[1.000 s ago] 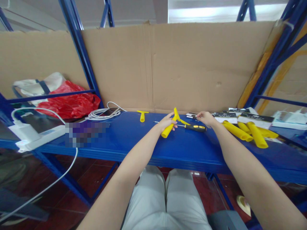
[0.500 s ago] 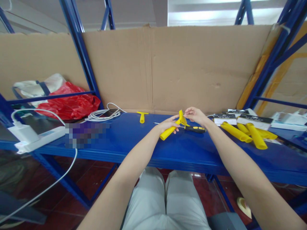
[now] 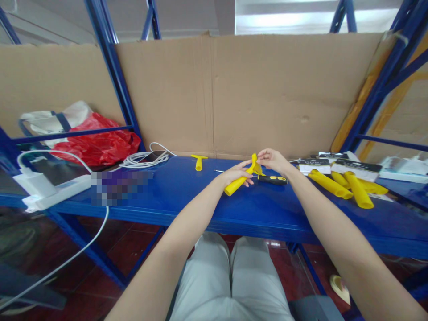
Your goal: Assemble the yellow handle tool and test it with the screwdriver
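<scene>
My left hand (image 3: 238, 173) is closed around a yellow T-shaped handle (image 3: 236, 185), whose round open end points toward me and whose crosspiece faces away. At the crosspiece, my right hand (image 3: 271, 159) has thumb and fingertips pinched together; whatever sits between them is too small to make out. Behind and below the handle lies a screwdriver (image 3: 273, 179) with a black and yellow grip, its shaft partly hidden by my left hand. A second yellow T-shaped piece (image 3: 199, 163) lies farther left on the blue table (image 3: 180, 191).
Several yellow tubes (image 3: 358, 191) lie at the right beside black and white boxes (image 3: 314, 166). To the left are a coiled white cable (image 3: 142, 159), a power strip (image 3: 63, 191) and a red plastic bag (image 3: 100, 142). A cardboard panel (image 3: 267, 93) stands along the back.
Almost nothing differs. Both hands keep their places at the yellow handle, and the whole view has shifted very slightly.
</scene>
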A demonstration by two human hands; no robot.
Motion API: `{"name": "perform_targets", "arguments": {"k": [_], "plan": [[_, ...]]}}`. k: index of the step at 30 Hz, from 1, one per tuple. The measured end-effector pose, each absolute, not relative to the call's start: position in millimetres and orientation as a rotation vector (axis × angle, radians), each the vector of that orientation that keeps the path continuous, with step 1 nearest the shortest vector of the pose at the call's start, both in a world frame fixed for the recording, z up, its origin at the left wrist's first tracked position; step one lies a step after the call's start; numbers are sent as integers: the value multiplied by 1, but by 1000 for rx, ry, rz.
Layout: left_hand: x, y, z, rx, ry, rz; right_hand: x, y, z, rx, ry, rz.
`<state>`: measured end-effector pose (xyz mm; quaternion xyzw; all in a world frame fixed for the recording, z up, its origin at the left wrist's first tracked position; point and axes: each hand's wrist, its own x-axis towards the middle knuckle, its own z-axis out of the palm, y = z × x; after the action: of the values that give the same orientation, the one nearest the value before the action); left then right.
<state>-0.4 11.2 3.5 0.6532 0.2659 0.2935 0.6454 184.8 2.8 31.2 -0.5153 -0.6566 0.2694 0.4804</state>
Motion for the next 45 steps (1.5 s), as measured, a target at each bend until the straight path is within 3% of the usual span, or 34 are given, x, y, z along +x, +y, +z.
{"name": "perform_targets", "arguments": {"k": [9, 21, 30, 39, 45], "plan": [[1, 10, 6, 1461, 573, 690, 194, 15, 23, -1242, -1691, 386], [-3, 4, 9, 1444, 612, 662, 195, 10, 22, -1320, -1736, 475], [-3, 6, 10, 1354, 627, 797, 206, 9, 27, -1756, -1903, 71], [-6, 16, 9, 1174, 765, 1001, 256, -17, 37, -2076, -2340, 220], [-8, 14, 11, 1127, 825, 1053, 259, -19, 37, -1966, -2282, 352]]}}
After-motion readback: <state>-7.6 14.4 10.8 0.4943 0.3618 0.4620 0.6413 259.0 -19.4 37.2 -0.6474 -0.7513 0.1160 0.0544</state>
